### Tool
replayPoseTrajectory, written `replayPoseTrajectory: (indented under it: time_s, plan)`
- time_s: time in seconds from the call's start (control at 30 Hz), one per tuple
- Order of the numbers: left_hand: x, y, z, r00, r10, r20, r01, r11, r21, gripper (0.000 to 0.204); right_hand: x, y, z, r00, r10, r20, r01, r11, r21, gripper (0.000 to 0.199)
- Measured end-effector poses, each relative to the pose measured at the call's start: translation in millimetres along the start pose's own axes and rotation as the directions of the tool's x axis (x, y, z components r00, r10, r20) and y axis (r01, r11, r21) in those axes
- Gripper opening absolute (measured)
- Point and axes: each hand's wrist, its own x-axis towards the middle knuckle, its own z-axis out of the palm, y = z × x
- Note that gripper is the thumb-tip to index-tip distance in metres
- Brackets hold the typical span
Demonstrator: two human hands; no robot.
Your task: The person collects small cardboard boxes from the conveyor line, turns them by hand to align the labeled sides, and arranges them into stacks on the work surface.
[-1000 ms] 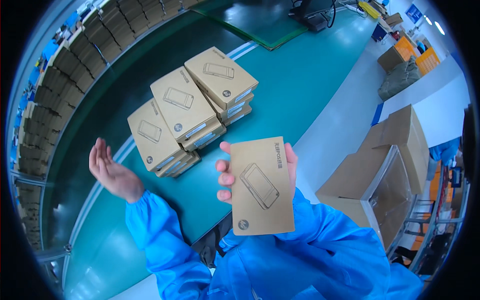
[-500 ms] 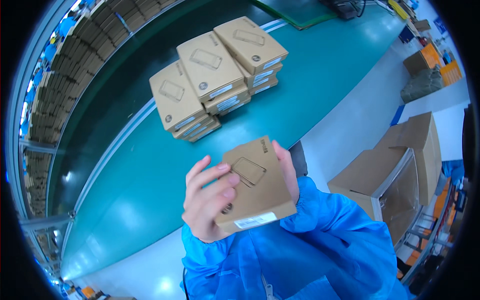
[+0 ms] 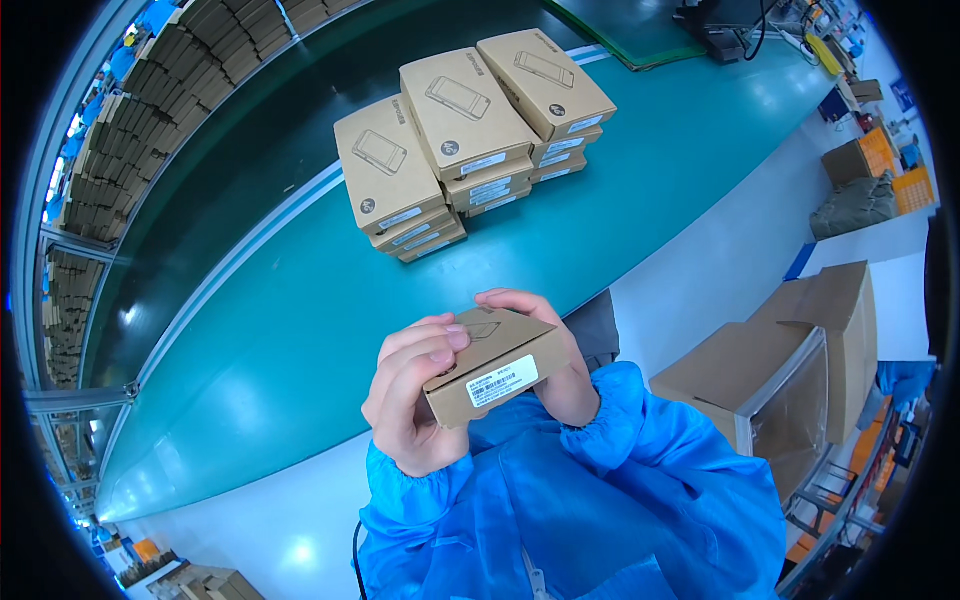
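Note:
A flat brown cardboard box (image 3: 497,368) with a white label on its near edge is held tilted in front of my chest. My left hand (image 3: 412,396) grips its left side, fingers curled over the top. On the other side my right hand (image 3: 555,368) holds its right side and back. Both sleeves are blue. Beyond, on the teal table (image 3: 300,330), stand three stacks of like boxes (image 3: 460,130).
A dark conveyor belt (image 3: 230,120) runs behind the table, with rows of cartons (image 3: 130,150) past it. Open large cardboard cartons (image 3: 790,370) stand on the floor at my right. A dark device with cables (image 3: 725,25) sits at the far end.
My left hand came in from the side and took hold of the box. The box tipped from face-up to edge-on, its label side now toward me. The view shifted down toward the table.

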Motion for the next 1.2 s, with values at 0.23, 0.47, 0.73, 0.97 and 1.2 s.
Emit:
replayPoseTrajectory:
  time_s: [0.23, 0.47, 0.73, 0.97, 1.2]
  plan:
    - [1.6, 2.6, 2.2, 0.999, 0.002, -0.040, -0.004, 0.999, -0.052, 0.032, -0.7, 0.6, 1.9, 0.999, -0.030, -0.043, 0.028, 0.999, -0.045, 0.040]
    - [-0.5, 2.1, 3.7, 0.999, 0.004, -0.032, -0.005, 0.999, -0.045, 0.034, -1.1, 1.7, -3.7, 0.999, -0.026, -0.018, 0.026, 1.000, 0.000, 0.038]
    - [-2.0, -3.7, 10.6, 1.000, -0.007, -0.009, 0.007, 0.999, -0.044, 0.035, 7.6, -16.2, -21.5, 0.991, -0.131, 0.038, 0.137, 0.957, -0.256, 0.036]
    - [-3.0, 8.5, 7.3, 0.990, -0.039, 0.135, 0.025, 0.994, 0.106, 0.024, -5.1, -88.1, -32.0, 0.862, -0.258, 0.436, 0.504, 0.527, -0.685, 0.058]
    - [-7.7, -2.0, -0.2, 0.999, 0.038, 0.024, -0.040, 0.995, 0.094, 0.026, 14.8, -135.8, -43.6, 0.737, -0.408, 0.539, 0.650, 0.211, -0.730, 0.038]
